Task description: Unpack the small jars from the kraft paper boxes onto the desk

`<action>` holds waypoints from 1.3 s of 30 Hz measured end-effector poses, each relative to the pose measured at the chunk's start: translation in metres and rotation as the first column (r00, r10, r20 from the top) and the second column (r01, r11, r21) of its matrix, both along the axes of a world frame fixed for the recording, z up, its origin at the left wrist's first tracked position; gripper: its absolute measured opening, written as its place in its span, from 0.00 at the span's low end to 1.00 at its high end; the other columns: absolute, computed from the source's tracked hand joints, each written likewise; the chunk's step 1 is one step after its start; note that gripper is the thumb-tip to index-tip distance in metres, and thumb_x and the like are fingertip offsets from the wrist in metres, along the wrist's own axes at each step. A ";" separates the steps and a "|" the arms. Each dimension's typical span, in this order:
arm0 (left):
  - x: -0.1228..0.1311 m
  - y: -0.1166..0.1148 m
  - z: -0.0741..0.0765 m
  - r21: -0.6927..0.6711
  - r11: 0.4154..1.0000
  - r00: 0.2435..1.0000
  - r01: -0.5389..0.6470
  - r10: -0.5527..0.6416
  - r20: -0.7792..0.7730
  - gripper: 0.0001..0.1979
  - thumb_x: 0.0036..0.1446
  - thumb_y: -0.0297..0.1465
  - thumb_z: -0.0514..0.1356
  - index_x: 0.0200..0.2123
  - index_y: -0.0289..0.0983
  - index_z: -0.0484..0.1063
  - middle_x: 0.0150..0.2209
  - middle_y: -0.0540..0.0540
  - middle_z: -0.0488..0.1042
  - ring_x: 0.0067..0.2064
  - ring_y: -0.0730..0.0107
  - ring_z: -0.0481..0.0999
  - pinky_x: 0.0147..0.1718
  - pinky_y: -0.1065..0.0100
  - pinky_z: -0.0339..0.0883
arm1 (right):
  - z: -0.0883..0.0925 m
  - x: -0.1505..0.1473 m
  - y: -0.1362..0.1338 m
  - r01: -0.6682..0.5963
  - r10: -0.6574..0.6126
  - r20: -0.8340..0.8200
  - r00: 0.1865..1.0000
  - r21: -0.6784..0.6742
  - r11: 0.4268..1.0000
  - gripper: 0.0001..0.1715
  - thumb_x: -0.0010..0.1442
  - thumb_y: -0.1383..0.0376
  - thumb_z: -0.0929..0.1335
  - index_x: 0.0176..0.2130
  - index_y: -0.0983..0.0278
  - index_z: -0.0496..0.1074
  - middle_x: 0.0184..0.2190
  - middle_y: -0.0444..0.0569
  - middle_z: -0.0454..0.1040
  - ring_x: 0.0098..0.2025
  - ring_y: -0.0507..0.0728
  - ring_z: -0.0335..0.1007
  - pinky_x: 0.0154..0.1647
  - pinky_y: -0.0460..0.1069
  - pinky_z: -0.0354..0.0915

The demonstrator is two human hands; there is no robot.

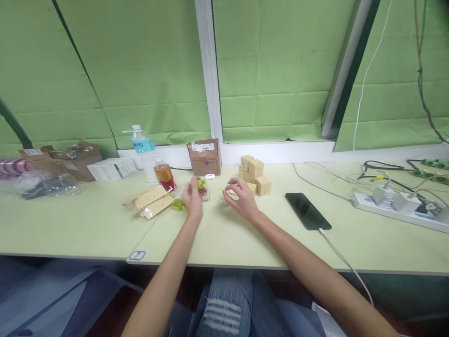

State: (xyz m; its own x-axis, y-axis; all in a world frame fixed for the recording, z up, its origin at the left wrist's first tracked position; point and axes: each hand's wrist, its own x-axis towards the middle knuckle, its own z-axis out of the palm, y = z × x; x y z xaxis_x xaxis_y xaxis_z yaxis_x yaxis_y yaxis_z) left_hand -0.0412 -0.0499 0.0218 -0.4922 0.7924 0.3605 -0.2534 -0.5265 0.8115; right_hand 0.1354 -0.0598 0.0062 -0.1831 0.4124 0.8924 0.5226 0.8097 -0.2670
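Observation:
My left hand (192,199) is closed round a yellow-green curled piece (201,183), whose kind I cannot make out. Another yellow-green curled piece (178,204) lies just left of that wrist. Between my hands a small clear item (206,195) rests on the table, partly hidden. My right hand (242,199) has its thumb and forefinger brought together at a tiny yellowish thing, too small to name. Beneath those fingers is a small whitish object, mostly covered. Light wooden-looking cubes (264,186) are stacked right behind my right hand.
Flat cardboard pieces (154,199), a drink bottle (164,174) and a water bottle (143,150) stand or lie to the left. A brown box (205,158) and a white case (209,177) are behind. On the right are a phone (307,210) on a cable and a power strip (403,210).

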 end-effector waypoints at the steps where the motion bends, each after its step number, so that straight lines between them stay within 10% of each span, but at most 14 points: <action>1: -0.013 -0.004 0.002 0.028 0.999 0.998 -0.040 0.041 -0.037 0.28 0.50 0.52 0.69 0.43 0.37 0.70 0.34 0.49 0.75 0.27 0.75 0.75 0.27 0.72 0.69 | -0.001 -0.001 0.000 0.005 -0.005 0.033 0.999 -0.012 1.000 0.08 0.69 0.62 0.66 0.39 0.60 0.75 0.43 0.54 0.73 0.47 0.59 0.70 0.47 0.54 0.67; 8: -0.090 -0.054 -0.008 0.051 0.970 0.724 -0.237 0.211 -0.657 0.22 0.52 0.46 0.69 0.43 0.37 0.74 0.44 0.43 0.78 0.45 0.62 0.77 0.41 0.66 0.71 | -0.009 -0.022 -0.006 0.095 -0.073 0.298 0.952 -0.060 0.994 0.10 0.70 0.62 0.66 0.41 0.60 0.78 0.45 0.54 0.72 0.46 0.59 0.67 0.47 0.54 0.61; 20: -0.109 -0.060 -0.038 0.013 0.930 0.346 -0.368 0.150 -0.926 0.17 0.50 0.40 0.69 0.23 0.41 0.65 0.28 0.47 0.74 0.34 0.57 0.73 0.38 0.61 0.63 | 0.010 -0.109 0.013 0.330 -0.191 0.544 0.817 -0.171 0.928 0.08 0.68 0.64 0.67 0.43 0.63 0.77 0.46 0.56 0.73 0.49 0.63 0.66 0.47 0.56 0.59; 25: -0.107 -0.060 -0.037 0.113 0.917 0.213 -0.382 0.207 -0.955 0.11 0.52 0.40 0.67 0.27 0.41 0.71 0.36 0.43 0.72 0.43 0.51 0.72 0.45 0.56 0.65 | 0.011 -0.088 -0.003 0.287 -0.178 0.421 0.890 -0.210 0.935 0.11 0.69 0.59 0.66 0.43 0.62 0.75 0.43 0.54 0.76 0.45 0.61 0.70 0.44 0.53 0.61; 30: -0.105 -0.061 -0.033 0.140 0.879 0.206 -0.455 0.257 -0.944 0.14 0.53 0.42 0.67 0.29 0.41 0.69 0.35 0.45 0.68 0.42 0.53 0.72 0.43 0.58 0.65 | 0.031 -0.022 -0.007 0.470 -0.374 0.286 0.882 -0.524 0.710 0.29 0.70 0.50 0.61 0.24 0.61 0.73 0.25 0.52 0.75 0.29 0.57 0.71 0.31 0.49 0.56; 35: -0.100 -0.065 -0.028 0.093 0.912 0.234 -0.399 0.200 -0.951 0.20 0.63 0.44 0.59 0.24 0.41 0.61 0.26 0.50 0.65 0.30 0.63 0.67 0.33 0.64 0.59 | 0.035 0.008 -0.001 0.247 0.052 0.334 0.941 -0.785 0.568 0.28 0.67 0.58 0.62 0.20 0.65 0.72 0.19 0.47 0.73 0.23 0.52 0.68 0.28 0.46 0.56; 39: -0.095 -0.067 -0.025 0.155 0.945 0.209 -0.288 0.220 -0.953 0.23 0.67 0.42 0.55 0.21 0.40 0.57 0.21 0.51 0.63 0.26 0.68 0.63 0.29 0.65 0.54 | 0.023 -0.006 0.002 0.145 0.132 0.331 0.935 -0.691 0.709 0.18 0.63 0.60 0.66 0.27 0.65 0.78 0.24 0.47 0.78 0.30 0.54 0.70 0.31 0.46 0.58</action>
State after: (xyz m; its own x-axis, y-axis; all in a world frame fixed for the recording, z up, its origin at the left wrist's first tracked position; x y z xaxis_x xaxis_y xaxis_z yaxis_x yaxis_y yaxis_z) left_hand -0.1361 -0.1168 -0.0036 0.0058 0.7276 0.6860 0.8571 -0.3569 0.3714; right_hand 0.1298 -0.0579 0.0295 -0.4017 0.8868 0.2287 0.6922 0.4575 -0.5582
